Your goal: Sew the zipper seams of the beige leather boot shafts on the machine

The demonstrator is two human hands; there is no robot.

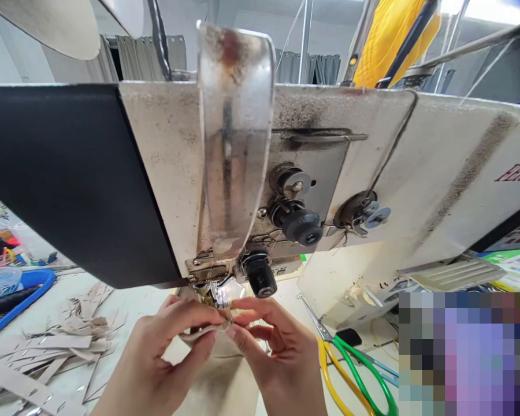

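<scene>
Close below the head of a sewing machine [169, 173], both of my hands meet over a small beige fabric strip [205, 332]. My left hand [164, 341] pinches the strip from the left between thumb and fingers. From the right, my right hand [273, 341] has its thumb and index finger closed on the strip's other end. Just behind the fingertips is the machine's needle area, which they partly hide. A black tension knob [260, 274] sits right above my right hand.
A pile of beige strips [47, 358] lies on the left of the white table. Behind it stands a blue tray [39, 289] holding tools. Scissors with yellow and green handles [351, 358] lie to the right. The lower right corner is pixelated.
</scene>
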